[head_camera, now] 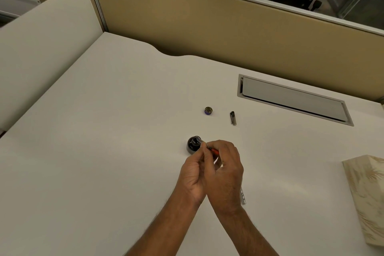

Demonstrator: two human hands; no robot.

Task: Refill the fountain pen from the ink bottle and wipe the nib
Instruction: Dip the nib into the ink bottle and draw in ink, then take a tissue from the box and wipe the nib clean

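The slim pen section with its red-orange converter (pixel 214 150) is pinched between both hands, its front end at the mouth of the small round dark glass ink bottle (pixel 193 144) on the white desk (pixel 124 131). The left hand (pixel 194 174) and right hand (pixel 225 174) press together, fingers curled tight round it, forearms angled inward. Beyond lie the gold bottle lid (pixel 208 110) and the black pen cap (pixel 233 118); a silver pen barrel (pixel 243 197) shows beside the right wrist

A pale desk (pixel 116 122) is seen, with a grey cable hatch (pixel 295 100) set into its far right part. On it an open ink bottle (pixel 193 144) is stood near the middle; a bottle cap (pixel 208 110) and a dark pen cap (pixel 233 118) are laid beyond it, apart. A silver pen barrel (pixel 243 196) is laid nearer, and a patterned tissue box (pixel 367 197) at the right edge
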